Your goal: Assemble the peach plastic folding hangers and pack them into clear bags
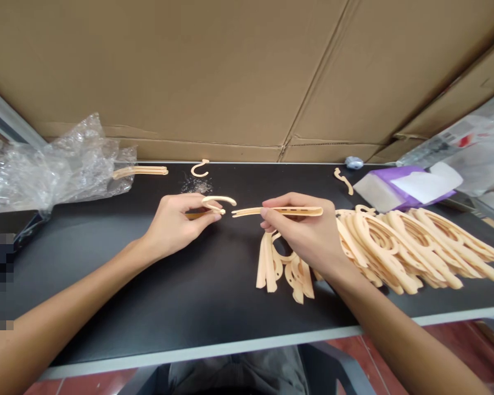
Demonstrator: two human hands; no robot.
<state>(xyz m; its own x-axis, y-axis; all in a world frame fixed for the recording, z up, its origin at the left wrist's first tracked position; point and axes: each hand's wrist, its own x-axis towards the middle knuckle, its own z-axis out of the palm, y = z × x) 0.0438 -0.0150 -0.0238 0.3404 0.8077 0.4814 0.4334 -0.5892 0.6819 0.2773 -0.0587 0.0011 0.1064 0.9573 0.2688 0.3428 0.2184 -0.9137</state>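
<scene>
Between the thumb and fingers of my left hand (183, 222) is a cream plastic hanger hook (219, 201), its curved end pointing right; part of a brownish or cream piece beneath it is hidden by my fingers. My right hand (302, 222) pinches a slim cream hanger arm (286, 211) lengthwise, its thin tip aimed at the hook. A small gap separates the two parts. Below my right hand lie several loose hanger pieces (267, 269). A big pile of cream hanger parts (399, 247) spreads out to the right of my right wrist.
On the black table (181, 307), a clear plastic bag (61, 170) with cream strips (142, 171) lies left. Behind are a loose hook (200, 169), small crumbs (196, 185), another curved piece (344, 181) and a purple-white packet (407, 186). Cardboard (168, 71) walls the back.
</scene>
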